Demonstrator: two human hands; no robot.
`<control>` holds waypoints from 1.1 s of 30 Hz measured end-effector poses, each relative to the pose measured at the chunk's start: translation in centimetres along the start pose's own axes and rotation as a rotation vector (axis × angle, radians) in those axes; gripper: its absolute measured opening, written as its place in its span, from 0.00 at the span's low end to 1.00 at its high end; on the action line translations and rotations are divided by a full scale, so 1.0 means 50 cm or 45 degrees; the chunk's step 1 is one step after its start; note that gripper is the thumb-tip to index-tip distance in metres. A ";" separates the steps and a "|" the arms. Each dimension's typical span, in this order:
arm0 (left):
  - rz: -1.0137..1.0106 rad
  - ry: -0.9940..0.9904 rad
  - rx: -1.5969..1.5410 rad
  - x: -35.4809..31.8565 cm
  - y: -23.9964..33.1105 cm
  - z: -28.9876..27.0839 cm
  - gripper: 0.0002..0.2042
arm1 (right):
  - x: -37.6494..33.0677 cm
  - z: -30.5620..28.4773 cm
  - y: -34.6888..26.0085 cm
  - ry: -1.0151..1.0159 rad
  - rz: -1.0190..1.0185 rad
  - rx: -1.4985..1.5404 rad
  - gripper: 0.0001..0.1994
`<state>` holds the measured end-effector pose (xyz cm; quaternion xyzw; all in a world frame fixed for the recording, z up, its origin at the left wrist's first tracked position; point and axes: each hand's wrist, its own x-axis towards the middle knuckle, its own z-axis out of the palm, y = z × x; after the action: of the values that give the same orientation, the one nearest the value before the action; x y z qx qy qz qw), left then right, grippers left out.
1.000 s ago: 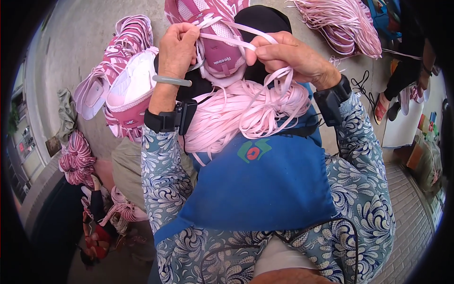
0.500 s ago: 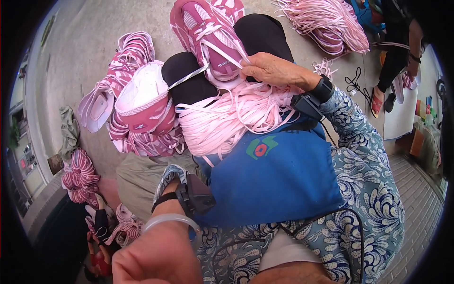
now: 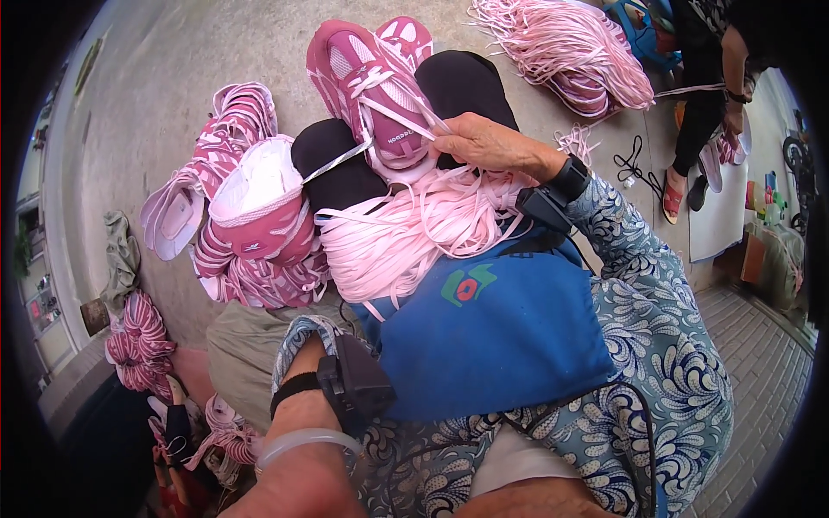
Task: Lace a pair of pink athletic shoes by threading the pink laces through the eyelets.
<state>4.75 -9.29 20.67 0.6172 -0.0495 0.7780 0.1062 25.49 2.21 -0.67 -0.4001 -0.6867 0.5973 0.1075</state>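
Note:
A pink sneaker [image 3: 367, 82] with white laces lies across my black-clad knees. My right hand [image 3: 484, 142] rests against its near side, fingers pinched on a white lace [image 3: 393, 116] that crosses the upper. Another lace end trails off to the left over my knee. A thick bundle of pale pink laces [image 3: 406, 237] lies in my lap on the blue apron [image 3: 501, 332]. My left hand [image 3: 298, 488] is raised close to the camera at the lower edge; only the wrist with a clear bangle and a black strap shows, and the fingers are cut off.
A heap of pink and white sneakers [image 3: 250, 216] lies on the concrete floor to my left, with more pink shoes [image 3: 134, 337] at the lower left. A second big bundle of pink laces [image 3: 570, 52] lies at the far right, beside another person's foot in a red sandal [image 3: 673, 194].
My left hand has let go of the sneaker and swung down toward the camera. The sneaker has settled onto my knees, held by the right hand alone.

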 end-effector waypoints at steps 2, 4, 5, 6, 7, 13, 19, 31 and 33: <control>0.010 0.006 -0.073 -0.005 -0.008 -0.001 0.11 | -0.008 -0.008 0.011 0.024 -0.009 -0.022 0.15; 0.051 0.015 -0.039 0.002 -0.010 0.008 0.11 | -0.005 -0.008 0.010 0.030 -0.048 -0.043 0.15; 0.093 0.030 -0.017 0.006 -0.009 0.011 0.11 | -0.003 -0.006 0.007 0.028 -0.038 -0.038 0.15; 0.088 0.032 -0.019 0.005 -0.008 0.009 0.11 | -0.006 -0.007 0.010 0.036 -0.017 -0.033 0.15; 0.044 -0.001 0.024 0.006 -0.003 0.005 0.11 | -0.008 -0.008 0.010 0.038 -0.012 -0.030 0.15; -0.173 -0.139 0.178 0.000 0.025 0.003 0.11 | -0.012 -0.008 0.014 0.016 0.047 0.035 0.15; -0.064 -0.084 0.006 -0.007 0.012 0.008 0.11 | -0.015 -0.005 0.010 0.034 0.007 0.020 0.15; -0.031 -0.037 0.065 -0.010 0.006 0.000 0.11 | -0.016 -0.009 0.007 -0.015 0.142 0.158 0.17; 0.097 0.029 0.072 -0.002 -0.001 0.001 0.11 | -0.019 -0.017 0.019 0.002 0.088 0.104 0.17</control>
<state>4.82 -9.27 20.57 0.6089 -0.0499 0.7894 0.0595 27.04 2.14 -1.02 -0.4192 -0.6474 0.6280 0.1037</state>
